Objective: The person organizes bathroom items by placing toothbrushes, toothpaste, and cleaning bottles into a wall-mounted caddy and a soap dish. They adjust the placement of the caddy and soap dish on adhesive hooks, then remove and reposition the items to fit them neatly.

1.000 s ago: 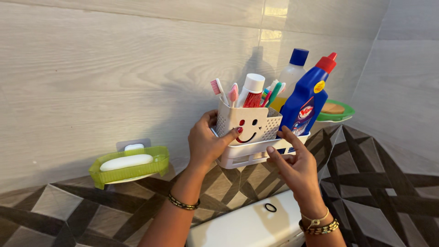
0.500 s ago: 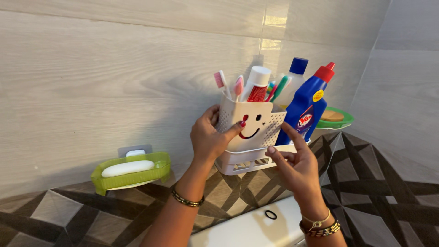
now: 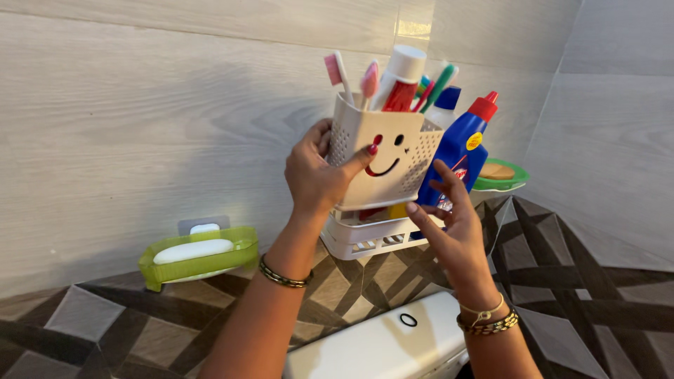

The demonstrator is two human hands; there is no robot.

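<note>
Your left hand (image 3: 319,175) grips one white smiley-face holder (image 3: 382,161), carrying two toothbrushes and one red-and-white tube, raised and tilted above the white wall basket (image 3: 365,237), while your right hand (image 3: 449,228) hovers spread beside one blue bottle (image 3: 456,158) at the basket's right end.

Only 1 view: the head camera sits behind and slightly above the hands, facing forward at a tiled wall corner rather than steeply down. It is close, with both forearms entering from the bottom edge and the left hand (image 3: 319,175) and right hand (image 3: 449,235) near mid-frame. Left of the hands the wall runs on; right of them the side wall closes in.
</note>
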